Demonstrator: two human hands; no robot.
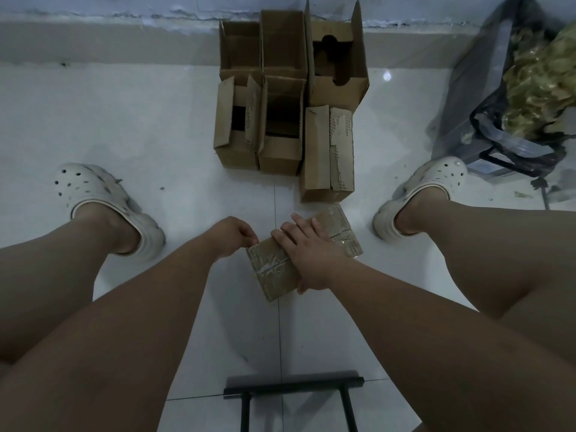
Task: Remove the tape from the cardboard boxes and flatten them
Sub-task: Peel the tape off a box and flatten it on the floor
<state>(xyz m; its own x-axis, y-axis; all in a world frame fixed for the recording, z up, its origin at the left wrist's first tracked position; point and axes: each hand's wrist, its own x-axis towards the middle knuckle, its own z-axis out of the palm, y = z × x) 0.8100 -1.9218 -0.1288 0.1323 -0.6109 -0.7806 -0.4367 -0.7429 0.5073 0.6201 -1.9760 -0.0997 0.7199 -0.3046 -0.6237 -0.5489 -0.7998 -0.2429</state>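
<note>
Bare legs [78,291], white tiled floor [140,120], cardboard boxes [318,169], scuffed wall [124,4]

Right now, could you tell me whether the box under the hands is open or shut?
Shut: the box has flat flaps, glossy tape covers the seam, the right hand rests on top.

I see brown cardboard boxes [282,120]; a brown taped box [277,285] under glossy clear tape [269,265]; white floor tiles [156,120] with grey seams; off-white clogs [93,194] patterned with holes; a black frame [293,385].
</note>
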